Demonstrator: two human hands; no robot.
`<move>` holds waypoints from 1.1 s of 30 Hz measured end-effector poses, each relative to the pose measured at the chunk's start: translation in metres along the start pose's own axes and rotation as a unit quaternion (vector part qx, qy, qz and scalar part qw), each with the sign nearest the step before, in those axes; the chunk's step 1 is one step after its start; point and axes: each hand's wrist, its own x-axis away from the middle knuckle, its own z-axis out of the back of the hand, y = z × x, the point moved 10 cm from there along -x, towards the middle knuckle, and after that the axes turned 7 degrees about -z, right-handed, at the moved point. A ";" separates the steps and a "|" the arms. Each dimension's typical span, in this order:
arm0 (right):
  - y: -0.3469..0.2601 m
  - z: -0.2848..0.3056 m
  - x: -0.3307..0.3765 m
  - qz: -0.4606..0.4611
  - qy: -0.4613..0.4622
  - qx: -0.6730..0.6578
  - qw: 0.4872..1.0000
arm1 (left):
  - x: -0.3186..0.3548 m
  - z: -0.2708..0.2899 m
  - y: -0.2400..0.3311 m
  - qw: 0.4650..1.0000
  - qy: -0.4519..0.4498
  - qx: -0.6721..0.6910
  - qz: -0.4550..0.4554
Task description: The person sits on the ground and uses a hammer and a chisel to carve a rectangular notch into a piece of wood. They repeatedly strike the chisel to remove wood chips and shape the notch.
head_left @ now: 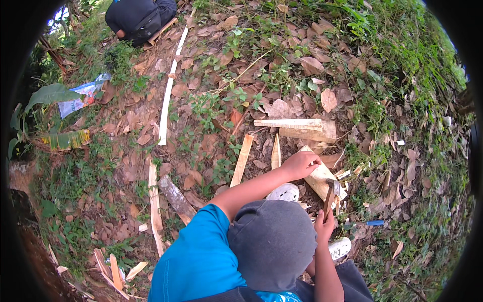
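Note:
My right hand (325,227) is wrapped round the wooden handle of a hammer (329,199). Its metal head lies over the lower end of a pale, split wood block (322,178). Across the upper part of that block rests my left hand (303,164), fingers curled. Whatever is between those fingers, if anything, is hidden. The block leans at a slant on the ground between white clogs (284,192). A grey cap (274,244) and blue sleeve cover part of the near view.
Beyond the hands lie a thick wood piece (312,132), a pointed stake (276,153) and a flat stick (242,160). A blue-handled tool (375,222) is at right. Long pale strips (168,100) run along the left. A person in dark clothes (141,20) sits far left. Leaves cover the ground.

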 end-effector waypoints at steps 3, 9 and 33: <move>0.001 0.000 0.000 0.001 0.003 0.000 1.000 | -0.001 -0.002 -0.003 1.000 -0.001 0.008 0.004; 0.000 -0.001 0.001 -0.001 -0.001 -0.004 1.000 | 0.000 -0.003 -0.002 1.000 -0.004 0.024 0.015; 0.004 0.001 0.000 -0.014 0.029 -0.008 0.999 | 0.001 -0.009 -0.009 1.000 0.023 0.006 0.006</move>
